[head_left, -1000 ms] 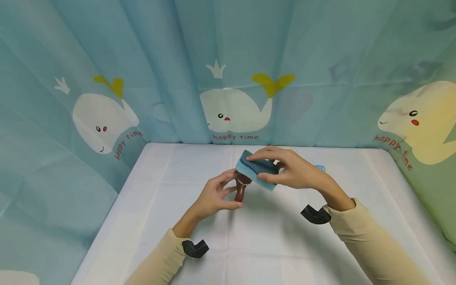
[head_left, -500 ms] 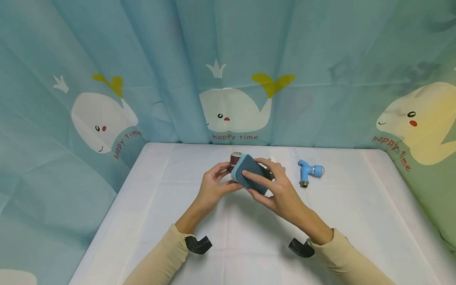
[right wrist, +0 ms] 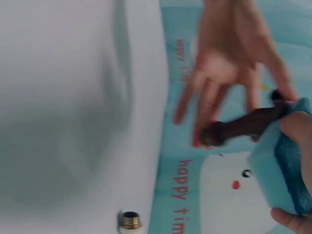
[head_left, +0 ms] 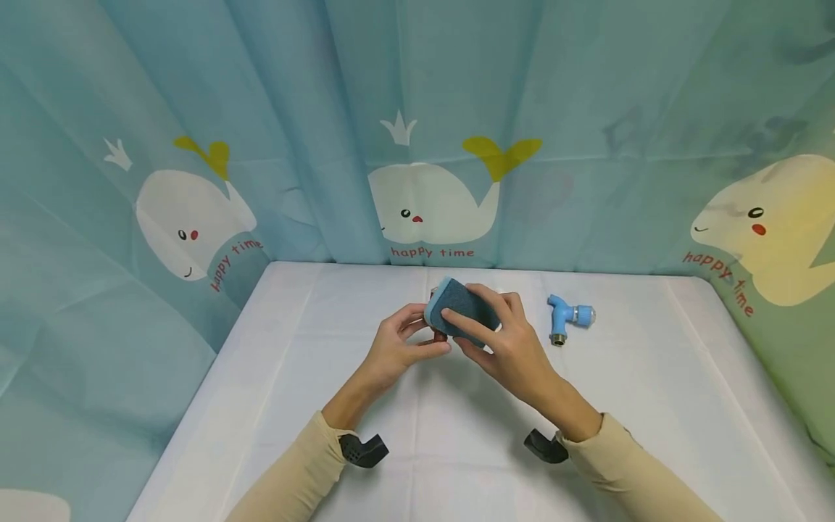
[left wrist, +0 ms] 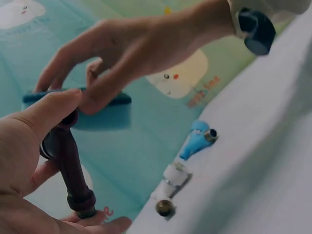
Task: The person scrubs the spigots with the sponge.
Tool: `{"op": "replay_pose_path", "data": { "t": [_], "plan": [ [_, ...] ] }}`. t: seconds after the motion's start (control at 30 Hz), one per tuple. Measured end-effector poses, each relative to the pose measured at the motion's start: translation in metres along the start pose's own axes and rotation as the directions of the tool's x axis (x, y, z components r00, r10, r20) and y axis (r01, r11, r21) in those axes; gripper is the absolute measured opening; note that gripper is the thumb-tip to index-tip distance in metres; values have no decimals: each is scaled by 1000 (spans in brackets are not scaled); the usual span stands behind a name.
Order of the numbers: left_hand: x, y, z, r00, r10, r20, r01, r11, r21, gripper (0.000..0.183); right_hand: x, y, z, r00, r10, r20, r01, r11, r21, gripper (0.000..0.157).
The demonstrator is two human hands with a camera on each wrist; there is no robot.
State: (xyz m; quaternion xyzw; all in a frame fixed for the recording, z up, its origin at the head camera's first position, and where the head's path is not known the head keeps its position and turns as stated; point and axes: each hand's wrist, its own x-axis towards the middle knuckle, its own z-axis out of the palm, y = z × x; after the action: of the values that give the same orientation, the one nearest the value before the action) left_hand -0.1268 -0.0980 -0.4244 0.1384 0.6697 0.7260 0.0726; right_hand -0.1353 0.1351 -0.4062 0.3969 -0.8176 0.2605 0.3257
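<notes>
My left hand [head_left: 394, 344] grips a dark brown-red faucet [left wrist: 70, 158] between thumb and fingers, above the table. In the head view most of this faucet is hidden behind a blue sponge [head_left: 464, 310]. My right hand [head_left: 515, 351] pinches that sponge, which has a darker scouring side and a light blue side. In the left wrist view the sponge lies against the upper end of the faucet, close to my left thumb. The right wrist view shows the faucet's body [right wrist: 248, 124] running from the sponge to my left fingers.
A blue faucet [head_left: 561, 317] lies on the white table [head_left: 326, 362] right of my hands. A white faucet [left wrist: 173, 178] with a brass end lies beside it, mostly hidden in the head view. A whale-print curtain [head_left: 587, 203] stands around the table.
My right hand has moved left and nearer to me with the sponge, uncovering the blue faucet. The sponge has tilted, and the brown faucet has shifted and turned in my left hand.
</notes>
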Motion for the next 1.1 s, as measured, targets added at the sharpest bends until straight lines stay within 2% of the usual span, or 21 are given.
{"op": "replay_pose_path", "data": {
  "t": [0.17,0.33,0.47,0.57,0.63,0.73,0.9,1.0,1.1],
  "plan": [
    [-1,2,0,999,41,7,-41,999,20,53,0,0,1,1000,6,-22,-7,999,-46,62],
    [0,6,-1,999,20,37,-19,999,-37,56,0,1,-1,998,-11,-65,7,999,-50,66],
    [0,5,-3,999,11,34,-9,997,-70,60,-3,8,-2,985,80,-153,-79,997,11,52],
    [0,2,-3,998,45,47,-37,986,-162,66,-9,12,0,967,160,-198,-141,984,107,40],
    [1,2,-2,995,75,62,-57,967,-250,72,-14,13,1,960,199,-197,-171,974,151,39],
    [3,4,-2,991,98,90,-57,921,-385,83,-20,15,1,956,234,-178,-202,962,182,40],
    [2,5,-4,975,99,197,17,856,-517,100,-25,19,-1,953,256,-159,-224,955,195,53],
    [0,4,-3,964,94,251,67,823,-565,98,-27,20,-2,952,269,-147,-238,951,196,54],
    [-2,2,-1,958,95,270,93,790,-607,83,-30,21,-3,951,276,-138,-247,949,195,54]
  ]
}}
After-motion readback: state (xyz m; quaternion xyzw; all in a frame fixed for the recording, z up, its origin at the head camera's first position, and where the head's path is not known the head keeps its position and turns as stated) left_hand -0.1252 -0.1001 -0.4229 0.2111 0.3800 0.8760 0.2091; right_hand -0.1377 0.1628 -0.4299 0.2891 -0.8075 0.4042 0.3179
